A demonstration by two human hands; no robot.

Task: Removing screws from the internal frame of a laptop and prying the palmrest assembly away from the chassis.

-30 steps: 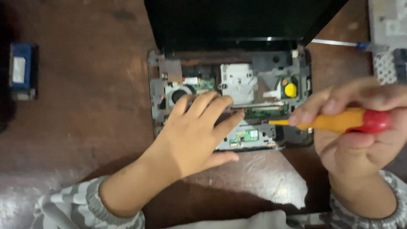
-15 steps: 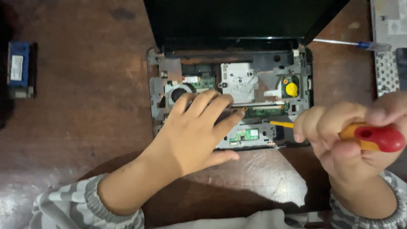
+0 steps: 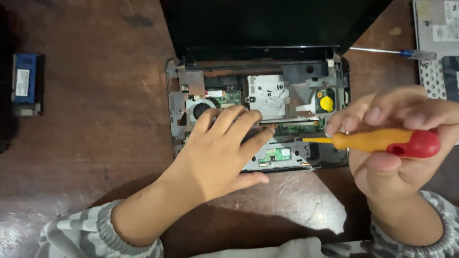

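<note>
Two hands are at work here. Your left hand (image 3: 222, 153) lies flat, fingers spread, on the lower half of the opened laptop (image 3: 258, 112), covering the board below the fan (image 3: 201, 109). Your right hand (image 3: 399, 143) hovers at the laptop's right edge, pinching a screwdriver (image 3: 377, 142) by its orange and red handle, tip pointing left over the chassis. A second, blue-handled screwdriver (image 3: 392, 51) lies on the table (image 3: 95, 143) behind it, and a blue module (image 3: 26, 83) sits well apart at far left.

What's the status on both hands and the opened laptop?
Left hand flat on the opened black laptop base, circuit boards exposed. Right hand grips the yellow-and-red-handled screwdriver, tip beside the base's right edge. Nothing between tip and base.
</note>
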